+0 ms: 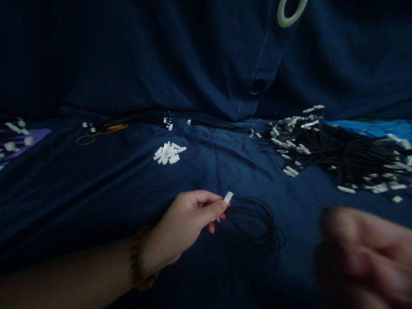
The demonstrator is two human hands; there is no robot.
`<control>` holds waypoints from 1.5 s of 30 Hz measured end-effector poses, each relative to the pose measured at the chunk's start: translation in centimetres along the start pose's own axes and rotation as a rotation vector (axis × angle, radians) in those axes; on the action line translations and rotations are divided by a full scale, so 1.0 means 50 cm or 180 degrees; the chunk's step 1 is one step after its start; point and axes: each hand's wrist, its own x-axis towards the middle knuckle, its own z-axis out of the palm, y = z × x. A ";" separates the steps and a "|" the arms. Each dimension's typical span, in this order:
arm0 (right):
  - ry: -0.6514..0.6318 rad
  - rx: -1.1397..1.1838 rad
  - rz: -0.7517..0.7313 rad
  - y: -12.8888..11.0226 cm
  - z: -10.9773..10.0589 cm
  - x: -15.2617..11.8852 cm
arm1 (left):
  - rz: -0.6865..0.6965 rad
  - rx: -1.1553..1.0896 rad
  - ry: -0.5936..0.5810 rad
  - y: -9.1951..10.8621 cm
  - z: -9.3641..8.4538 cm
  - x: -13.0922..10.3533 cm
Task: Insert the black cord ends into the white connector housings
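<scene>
My left hand [185, 221], with a beaded bracelet [138, 262] on its wrist, pinches a wire harness between thumb and fingers. The harness's white connector [228, 198] sticks up past the thumb tip. Its thin black wires [268, 214] loop out to the right over the dark blue cloth. At the lower right, close to the camera, my right hand [370, 253] is smeared by motion, apart from the harness. Its fingers look bent, but whether they hold anything cannot be made out.
Beyond my left hand lies a small heap of white connectors [169, 153]. Bundles of black wires [222, 125] stretch along the back, near yellow rubber bands [85, 140]. A large pile of wire harnesses [344, 159] fills the right side. Blue cloth [238, 171] covers the surface, with folds.
</scene>
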 end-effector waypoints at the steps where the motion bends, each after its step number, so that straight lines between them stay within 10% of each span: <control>1: 0.0002 0.0016 0.0072 -0.013 0.004 0.001 | -0.0069 -0.0069 -0.0032 0.003 0.001 -0.001; 10: -0.0443 0.0688 0.0772 -0.134 0.037 0.012 | -0.0321 -0.0353 -0.0521 0.001 -0.002 -0.003; 45: -0.0272 -0.0013 0.0443 -0.125 0.038 0.014 | -0.0245 -0.0268 -0.0446 0.000 0.001 0.001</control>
